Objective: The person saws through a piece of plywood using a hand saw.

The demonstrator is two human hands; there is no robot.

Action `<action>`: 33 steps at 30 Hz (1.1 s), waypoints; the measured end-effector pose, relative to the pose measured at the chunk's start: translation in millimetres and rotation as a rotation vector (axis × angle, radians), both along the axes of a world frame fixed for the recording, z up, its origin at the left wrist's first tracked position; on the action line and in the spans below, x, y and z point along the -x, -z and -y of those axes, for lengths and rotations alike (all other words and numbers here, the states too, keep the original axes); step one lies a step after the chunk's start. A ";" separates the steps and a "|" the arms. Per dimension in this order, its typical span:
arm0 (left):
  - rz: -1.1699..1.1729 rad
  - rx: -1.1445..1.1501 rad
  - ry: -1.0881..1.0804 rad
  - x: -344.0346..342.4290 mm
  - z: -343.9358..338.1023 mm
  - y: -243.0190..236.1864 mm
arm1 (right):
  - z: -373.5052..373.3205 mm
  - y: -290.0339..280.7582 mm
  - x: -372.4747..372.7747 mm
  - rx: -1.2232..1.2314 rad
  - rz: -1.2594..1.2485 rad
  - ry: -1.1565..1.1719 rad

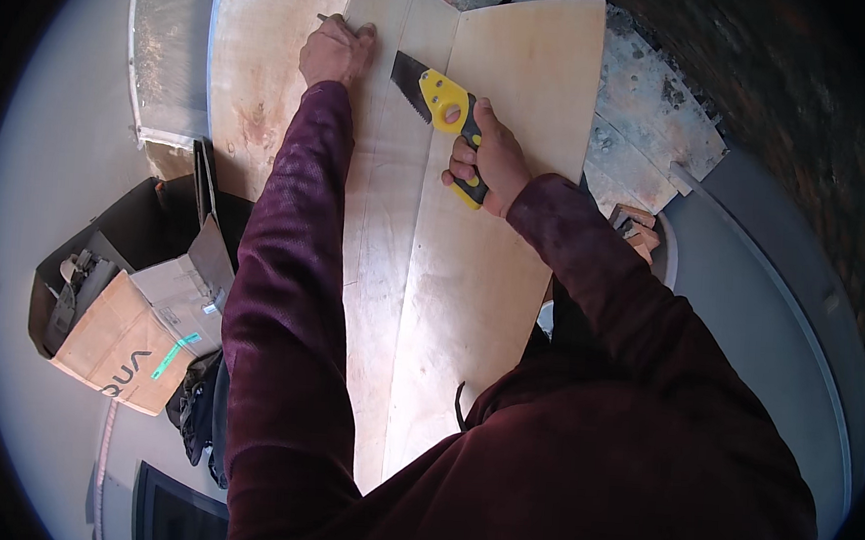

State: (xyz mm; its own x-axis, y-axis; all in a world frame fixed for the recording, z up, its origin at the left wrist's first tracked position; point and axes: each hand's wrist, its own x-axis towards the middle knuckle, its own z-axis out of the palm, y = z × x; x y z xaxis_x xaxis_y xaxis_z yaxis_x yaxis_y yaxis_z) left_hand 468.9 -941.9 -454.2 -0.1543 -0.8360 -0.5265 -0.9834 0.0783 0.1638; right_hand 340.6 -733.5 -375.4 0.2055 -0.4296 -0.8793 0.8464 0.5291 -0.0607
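Observation:
My right hand [491,163] is wrapped round the yellow and black handle of a hand saw [445,101]. Its short dark toothed blade points to the far left, over a pale plywood sheet [509,67]. Faint lines run lengthwise along a pale board [384,168] left of that sheet. Toward the far end of this board my left hand [337,51] is closed, its knuckles up, resting on the wood. A thin pencil-like stick [323,17] pokes out from its fingers; most of it is hidden by the hand.
At left stands an open cardboard box [131,336] with grey items inside, next to dark cloth or a bag [198,409]. A stained panel [650,115] lies beyond the plywood at right, with reddish broken pieces [638,231] below it. A rough dark wall [761,72] rises far right.

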 end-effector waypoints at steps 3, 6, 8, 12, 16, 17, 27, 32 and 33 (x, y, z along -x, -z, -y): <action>-0.004 -0.098 -0.004 7.2 12.3 3.4 | 1.2 -3.5 -5.9 0.009 -0.019 0.028; -0.062 -0.127 -0.105 21.9 9.9 -0.1 | 10.7 -12.5 6.9 -0.013 -0.006 -0.003; -0.063 -0.054 -0.063 28.7 2.3 -7.6 | 21.3 -10.0 24.2 -0.020 0.010 -0.032; -0.074 0.066 -0.029 25.7 -1.5 0.4 | 20.0 -6.2 28.2 -0.038 0.029 -0.016; -0.075 0.082 -0.057 6.0 -0.9 0.3 | -34.4 -62.5 20.5 -0.020 -0.016 -0.008; -0.099 0.062 -0.072 8.8 -1.6 2.7 | -53.0 -84.9 36.1 -0.033 -0.011 -0.011; -0.140 0.119 -0.006 8.8 0.4 14.9 | 12.3 -13.5 8.2 -0.068 0.013 0.016; -0.112 0.103 -0.056 13.0 3.1 -1.2 | -65.8 -105.5 49.4 -0.033 -0.064 -0.053; -0.100 0.105 -0.048 13.9 1.0 -1.0 | -66.0 -106.0 49.8 -0.051 -0.050 -0.044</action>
